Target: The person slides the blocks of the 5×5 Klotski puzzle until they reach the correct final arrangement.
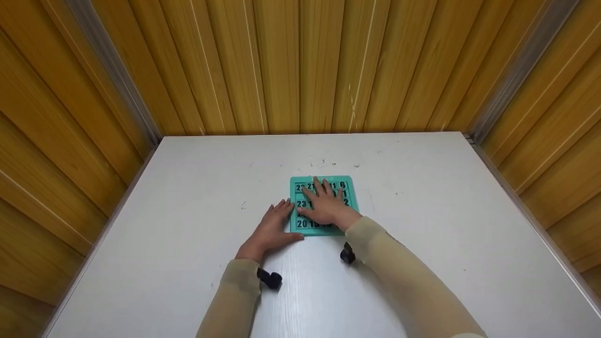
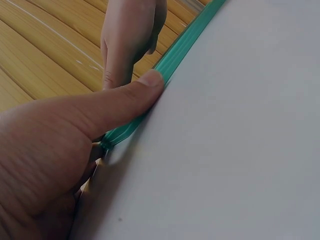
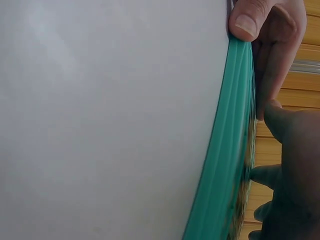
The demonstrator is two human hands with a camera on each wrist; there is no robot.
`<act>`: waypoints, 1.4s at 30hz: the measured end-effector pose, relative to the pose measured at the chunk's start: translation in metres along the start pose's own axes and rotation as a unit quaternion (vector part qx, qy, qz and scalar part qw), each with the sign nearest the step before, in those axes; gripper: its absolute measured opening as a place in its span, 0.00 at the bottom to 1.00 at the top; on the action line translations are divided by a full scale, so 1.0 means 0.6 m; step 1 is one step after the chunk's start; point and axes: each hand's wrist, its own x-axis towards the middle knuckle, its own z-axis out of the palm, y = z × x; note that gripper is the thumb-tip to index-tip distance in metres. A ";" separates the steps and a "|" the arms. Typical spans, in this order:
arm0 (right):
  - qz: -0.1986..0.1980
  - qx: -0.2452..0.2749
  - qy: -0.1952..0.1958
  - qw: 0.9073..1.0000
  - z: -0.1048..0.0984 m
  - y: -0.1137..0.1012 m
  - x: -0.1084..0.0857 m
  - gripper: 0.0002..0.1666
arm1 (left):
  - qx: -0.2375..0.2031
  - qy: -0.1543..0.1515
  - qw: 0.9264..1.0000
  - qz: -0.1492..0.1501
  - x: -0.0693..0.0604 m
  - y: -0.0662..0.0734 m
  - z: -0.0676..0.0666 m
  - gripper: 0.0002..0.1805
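A green number board with black-numbered tiles lies on the white table. My left hand holds its near left corner, fingers along the left side and thumb against the near edge. In the left wrist view that thumb lies on the board's green edge. My right hand rests on the tiles with fingers spread, covering many numbers. Its fingertips touch the board's face beyond the thick green side in the right wrist view.
The white tabletop extends around the board, with small dark marks beyond it. Yellow wood-look panels stand behind and at both sides, with grey metal strips at the corners. Black wrist devices sit on both sleeves.
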 end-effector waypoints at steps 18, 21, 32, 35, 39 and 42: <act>-0.017 0.001 -0.006 1.000 0.012 -0.009 -0.031 0.47 | -0.002 0.000 1.000 -0.003 -0.001 -0.003 0.002 0.53; -0.016 0.004 -0.005 1.000 0.010 -0.009 -0.033 0.47 | -0.004 0.000 1.000 0.002 -0.001 -0.002 0.001 0.53; -0.011 0.018 -0.003 1.000 0.005 -0.009 -0.029 0.47 | -0.005 -0.001 1.000 -0.008 -0.001 0.002 0.000 0.53; -0.009 0.019 -0.002 1.000 0.004 -0.010 -0.025 0.48 | -0.005 -0.001 1.000 -0.010 -0.001 0.003 0.000 0.53; -0.005 0.019 -0.007 1.000 0.007 -0.010 -0.020 0.49 | -0.004 -0.002 1.000 -0.010 -0.002 0.003 0.000 0.53; -0.007 0.017 -0.008 1.000 0.009 -0.011 -0.017 0.49 | -0.004 -0.002 1.000 -0.007 -0.001 0.001 0.000 0.53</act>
